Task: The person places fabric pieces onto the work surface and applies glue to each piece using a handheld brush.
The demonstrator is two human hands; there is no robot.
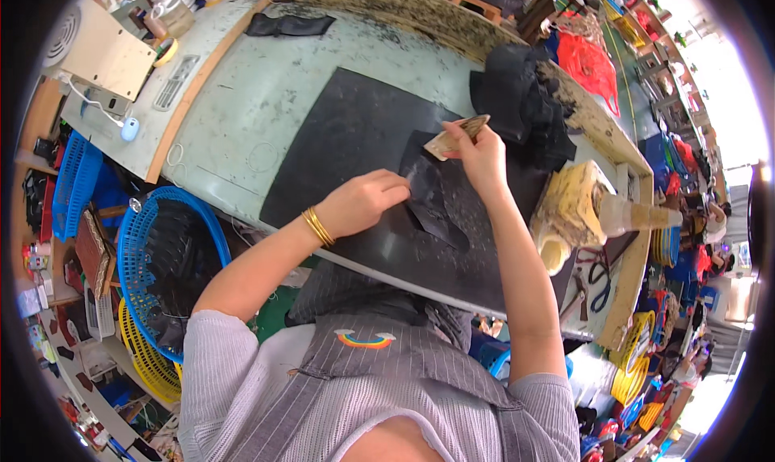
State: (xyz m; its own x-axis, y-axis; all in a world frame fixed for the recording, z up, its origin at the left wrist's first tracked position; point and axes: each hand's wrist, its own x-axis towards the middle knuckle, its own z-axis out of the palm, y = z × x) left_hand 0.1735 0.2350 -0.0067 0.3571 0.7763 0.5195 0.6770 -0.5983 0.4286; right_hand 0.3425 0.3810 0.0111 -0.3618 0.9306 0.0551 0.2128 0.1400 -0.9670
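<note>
A dark, shiny leather-like piece (429,197) lies on a black work mat (335,131) in front of me. At its left edge, my left hand (367,204) has its fingers closed in a pinch on it. My right hand (478,151) grips a flat, stained beige scraper (446,143) between thumb and fingers, tilted over the far end of the piece. The scraper's lower edge is close to the piece; whether it touches I cannot tell. Beyond my right hand sits a heap of black pieces (517,95).
A glue-stained yellowish container (573,208) stands right of my right forearm, with scissors (599,278) nearer the table's right corner. A blue basket (129,256) of black pieces is at the left. Another black piece (291,25) lies far left; a wooden strip (206,87) divides the table.
</note>
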